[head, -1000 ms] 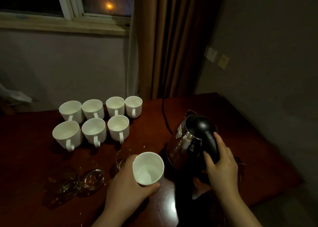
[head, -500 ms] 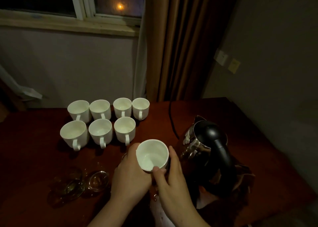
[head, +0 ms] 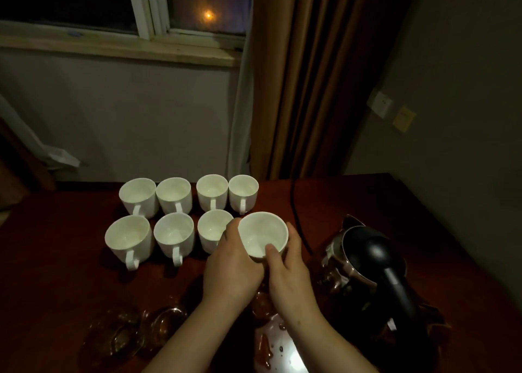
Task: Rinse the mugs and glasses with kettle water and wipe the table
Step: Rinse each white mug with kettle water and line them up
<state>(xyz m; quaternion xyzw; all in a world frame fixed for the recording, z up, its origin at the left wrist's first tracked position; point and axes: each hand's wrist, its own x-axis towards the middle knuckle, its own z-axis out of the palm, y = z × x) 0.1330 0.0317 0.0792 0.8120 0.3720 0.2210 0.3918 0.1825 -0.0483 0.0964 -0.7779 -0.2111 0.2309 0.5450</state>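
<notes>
Both hands now on the white mug point(head: 262, 235): left hand point(head: 231, 271) wraps its left side, right hand point(head: 291, 273) cups the right side, thumb hooked over the near rim. A second ago the right hand was gripping the kettle point(head: 364, 262) handle; the kettle now stands free toward the desk's right edge. The mug has moved away from the near edge, up beside the front row of seven white mugs point(head: 175, 231) mid-desk. Glasses point(head: 135, 330) near the near-left edge, unchanged. Wet patch point(head: 279, 347) on the desk point(head: 56, 273) at the near edge.
</notes>
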